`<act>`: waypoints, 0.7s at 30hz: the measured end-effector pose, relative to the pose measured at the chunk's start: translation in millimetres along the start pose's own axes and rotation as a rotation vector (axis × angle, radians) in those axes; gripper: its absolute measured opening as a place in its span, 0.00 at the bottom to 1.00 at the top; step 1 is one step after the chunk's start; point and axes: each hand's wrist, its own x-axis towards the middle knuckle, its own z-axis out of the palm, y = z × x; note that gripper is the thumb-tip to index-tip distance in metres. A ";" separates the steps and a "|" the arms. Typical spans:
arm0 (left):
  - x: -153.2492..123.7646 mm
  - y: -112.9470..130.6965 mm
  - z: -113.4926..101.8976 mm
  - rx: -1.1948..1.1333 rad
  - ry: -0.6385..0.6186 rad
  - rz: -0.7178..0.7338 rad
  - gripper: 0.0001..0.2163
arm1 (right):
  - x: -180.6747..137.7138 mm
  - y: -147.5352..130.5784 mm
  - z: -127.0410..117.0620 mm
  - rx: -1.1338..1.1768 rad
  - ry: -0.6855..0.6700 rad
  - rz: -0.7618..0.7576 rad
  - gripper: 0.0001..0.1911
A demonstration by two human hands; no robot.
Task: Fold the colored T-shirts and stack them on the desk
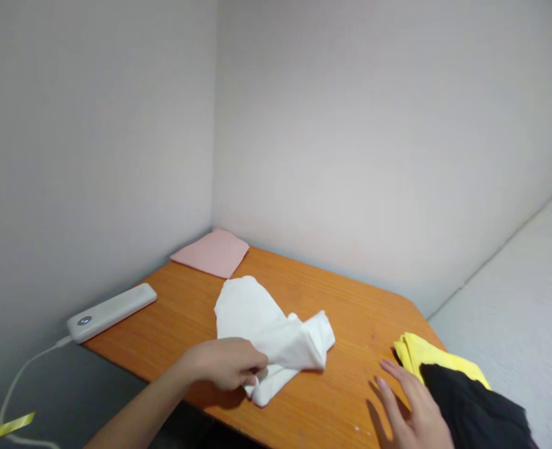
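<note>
A crumpled white cloth lies in the middle of the orange wooden table. My left hand is closed on the cloth's near edge, pinching a fold between thumb and fingers. My right hand rests flat on the table at the lower right with fingers stretched out, holding nothing. It lies just beside a yellow cloth and a black cloth that overlaps the yellow one.
A folded pink cloth sits in the far corner of the table against the walls. A white power bank with a cable lies at the table's left edge. A pale mattress runs along the right.
</note>
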 end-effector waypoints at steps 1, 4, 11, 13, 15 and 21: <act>-3.8 -0.7 8.6 -0.016 -0.028 0.000 0.03 | 0.5 -10.7 10.3 0.055 -0.037 -0.003 0.21; -14.3 1.1 20.3 -0.165 -0.122 0.029 0.07 | 1.6 -44.9 34.1 0.194 -0.102 0.015 0.19; -24.0 18.8 25.6 -0.577 -0.014 -0.027 0.13 | 7.4 -98.1 73.8 0.335 -0.302 0.072 0.19; -19.7 11.6 30.2 -0.504 0.206 -0.117 0.12 | 8.8 -105.1 81.4 0.347 -0.335 0.104 0.18; -16.2 -4.6 33.8 -0.330 0.486 -0.277 0.11 | 9.3 -108.4 85.8 0.371 -0.374 0.115 0.16; -11.5 -43.3 35.6 -0.281 0.856 -0.515 0.16 | 4.0 -128.5 80.0 0.557 -0.501 0.008 0.03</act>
